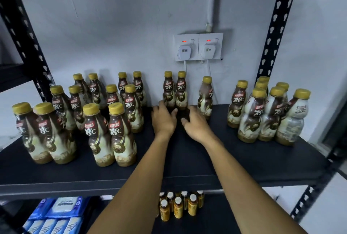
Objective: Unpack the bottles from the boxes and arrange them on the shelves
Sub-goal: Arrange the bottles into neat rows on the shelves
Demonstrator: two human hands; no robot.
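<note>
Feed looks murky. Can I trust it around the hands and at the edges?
Head view: light is dim and the black shelf swallows the bases of the two middle bottles, so what the left hand and right hand grip is unclear; the lens bends the uprights and tilts outer bottles outward; small bottles below are blurred.

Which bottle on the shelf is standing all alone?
The lone gold-capped brown-and-cream plastic bottle just right of the right hand; all others stand in pairs or groups.

Bare forearms extended forward and converging; left hand (163,120) and right hand (196,123) palm-down, nearly touching, fingers forward, grip unclear.
</note>
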